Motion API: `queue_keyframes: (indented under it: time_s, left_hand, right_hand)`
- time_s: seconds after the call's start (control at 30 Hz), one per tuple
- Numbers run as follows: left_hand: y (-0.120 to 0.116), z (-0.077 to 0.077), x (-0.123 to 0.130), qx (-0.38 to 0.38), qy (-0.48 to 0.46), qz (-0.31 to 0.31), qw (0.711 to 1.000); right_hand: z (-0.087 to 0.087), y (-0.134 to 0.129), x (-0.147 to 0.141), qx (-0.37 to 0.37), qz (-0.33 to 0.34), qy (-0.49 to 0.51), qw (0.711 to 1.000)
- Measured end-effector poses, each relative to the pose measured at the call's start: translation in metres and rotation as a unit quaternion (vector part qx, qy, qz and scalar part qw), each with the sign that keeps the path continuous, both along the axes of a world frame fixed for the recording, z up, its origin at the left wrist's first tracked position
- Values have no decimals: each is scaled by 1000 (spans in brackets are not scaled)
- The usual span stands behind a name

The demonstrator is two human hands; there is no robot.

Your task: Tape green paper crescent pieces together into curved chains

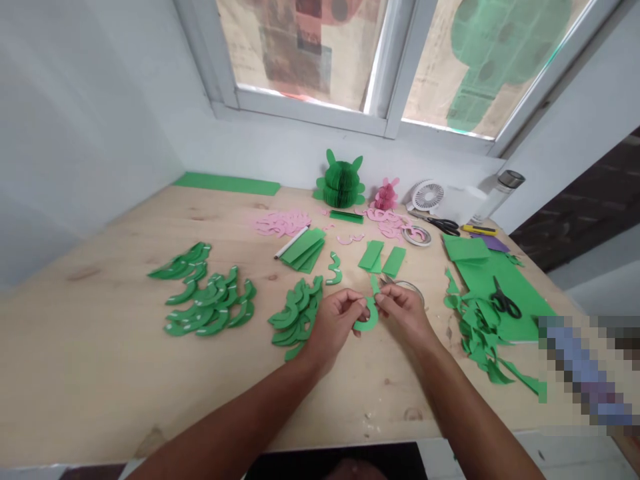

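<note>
A curved green paper cutout [369, 320] is pinched between both my hands above the table. My left hand [336, 323] grips its left side, thumb against fingers. On its upper right part, my right hand [404, 312] closes thumb and fingertips. Partly hidden behind my right hand lies a roll of tape [416, 288], with a pointed metal tip beside it. Left of my left hand is a pile of curved green paper pieces [296, 313]. A wavy green paper piece [334, 268] with white strips lies just beyond my hands.
More green pieces [213, 300] are heaped at left. Green paper rectangles [303, 250], pink cutouts [283, 223] and a honeycomb paper figure [342, 183] stand farther back. At right are green scraps [480, 327], black-handled scissors [505, 303], a small fan [429, 196] and a bottle [500, 193].
</note>
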State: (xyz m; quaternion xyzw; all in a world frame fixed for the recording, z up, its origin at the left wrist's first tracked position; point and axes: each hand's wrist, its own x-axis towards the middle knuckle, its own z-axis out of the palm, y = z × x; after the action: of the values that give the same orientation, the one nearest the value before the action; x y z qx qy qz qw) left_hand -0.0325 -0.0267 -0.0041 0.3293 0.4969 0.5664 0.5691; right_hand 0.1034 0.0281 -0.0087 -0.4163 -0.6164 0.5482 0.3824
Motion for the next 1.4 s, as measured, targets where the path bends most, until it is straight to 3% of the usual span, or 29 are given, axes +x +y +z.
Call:
queue_keyframes:
  time_s: [0.73, 1.4]
  left_hand:
    - [0, -5, 2, 24, 34, 22, 999]
    - [-1, 0, 2, -30, 50, 5, 998]
  right_hand:
    - [-5, -1, -1, -27, -19, 4, 999]
    - [-10, 1, -1, -7, 2, -5, 1000]
